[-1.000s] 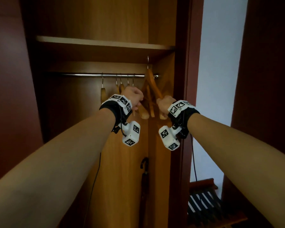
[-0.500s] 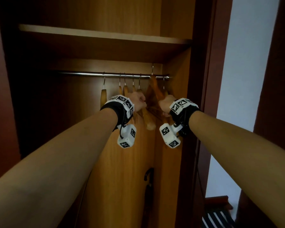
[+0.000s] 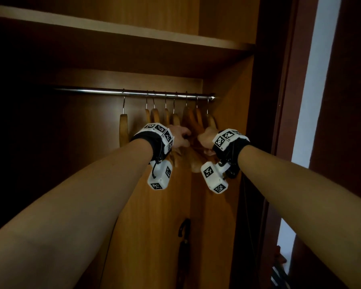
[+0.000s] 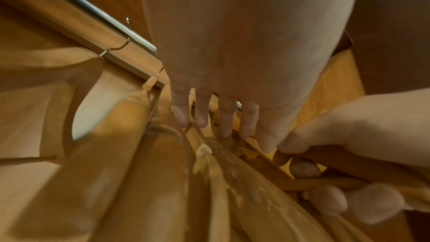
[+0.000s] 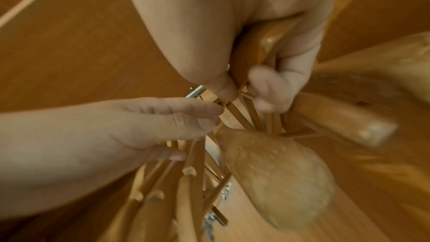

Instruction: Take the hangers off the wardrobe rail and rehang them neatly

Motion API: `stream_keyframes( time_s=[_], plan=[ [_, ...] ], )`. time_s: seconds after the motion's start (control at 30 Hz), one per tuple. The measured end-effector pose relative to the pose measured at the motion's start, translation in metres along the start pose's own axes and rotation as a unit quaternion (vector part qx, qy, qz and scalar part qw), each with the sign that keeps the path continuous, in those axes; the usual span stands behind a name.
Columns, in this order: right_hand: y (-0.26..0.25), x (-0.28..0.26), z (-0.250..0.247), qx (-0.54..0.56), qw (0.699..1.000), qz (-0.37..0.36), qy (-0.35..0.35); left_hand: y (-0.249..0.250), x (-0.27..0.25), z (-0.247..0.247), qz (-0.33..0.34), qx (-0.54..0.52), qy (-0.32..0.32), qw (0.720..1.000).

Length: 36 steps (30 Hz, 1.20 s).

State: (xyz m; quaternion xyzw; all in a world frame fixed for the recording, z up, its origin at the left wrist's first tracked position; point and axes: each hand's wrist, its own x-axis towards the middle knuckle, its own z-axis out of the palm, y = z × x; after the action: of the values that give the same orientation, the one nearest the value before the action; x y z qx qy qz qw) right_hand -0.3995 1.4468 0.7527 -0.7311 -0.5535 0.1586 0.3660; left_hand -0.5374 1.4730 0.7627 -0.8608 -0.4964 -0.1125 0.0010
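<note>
Several wooden hangers (image 3: pixel 175 119) hang bunched at the right end of the metal rail (image 3: pixel 92 90), and one more hanger (image 3: pixel 123 128) hangs apart to the left. My left hand (image 3: pixel 180 137) reaches into the bunch. In the left wrist view its fingers (image 4: pixel 202 115) lie straight among the thin hanger bars below the rail (image 4: pixel 93 8). My right hand (image 3: pixel 205 138) is beside it, and its thumb and fingers (image 5: pixel 267 84) are curled round the arm of one wooden hanger (image 5: pixel 274 40). The two hands almost touch.
A wooden shelf (image 3: pixel 133 36) runs just above the rail. The wardrobe's side panel (image 3: pixel 227 142) stands right behind the last hanger. A black umbrella handle (image 3: pixel 183 228) shows low against the back. A dark door frame (image 3: pixel 279 122) and a white wall (image 3: pixel 313 101) lie to the right.
The tilted hanger whose hook stood above the rail has come down, and all hooks now sit over the rail. My view has moved closer and to the right.
</note>
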Motion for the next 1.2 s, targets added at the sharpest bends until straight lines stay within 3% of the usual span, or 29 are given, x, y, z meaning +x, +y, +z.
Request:
stream_keyframes(
  time_s=[0.23,0.4,0.5,0.7,0.87,0.97,1.2],
  plan=[
    [0.003,-0.018,0.0,0.015,1.0,-0.005,-0.017,-0.01,0.003,0.01,0.042,-0.035,0.021,0.998],
    [0.001,-0.026,0.004,-0.19,0.975,-0.065,0.093,-0.014,0.0,0.015,0.076,-0.064,0.053,0.994],
    [0.0,-0.037,0.007,-0.223,0.969,-0.051,0.099,-0.017,-0.005,0.021,0.096,-0.095,0.084,0.987],
    [0.004,-0.055,0.023,-0.239,0.966,-0.011,0.101,-0.023,-0.016,0.039,0.111,-0.178,0.183,0.961],
    [0.008,-0.073,0.027,-0.224,0.968,-0.003,0.112,-0.022,-0.029,0.043,0.095,-0.288,0.225,0.926],
    [0.009,-0.091,0.021,-0.219,0.969,-0.004,0.113,-0.018,-0.042,0.043,0.089,-0.328,0.225,0.913],
    [0.014,-0.151,-0.013,-0.236,0.965,-0.008,0.118,0.019,-0.083,0.038,0.12,-0.354,0.162,0.913]
  ],
)
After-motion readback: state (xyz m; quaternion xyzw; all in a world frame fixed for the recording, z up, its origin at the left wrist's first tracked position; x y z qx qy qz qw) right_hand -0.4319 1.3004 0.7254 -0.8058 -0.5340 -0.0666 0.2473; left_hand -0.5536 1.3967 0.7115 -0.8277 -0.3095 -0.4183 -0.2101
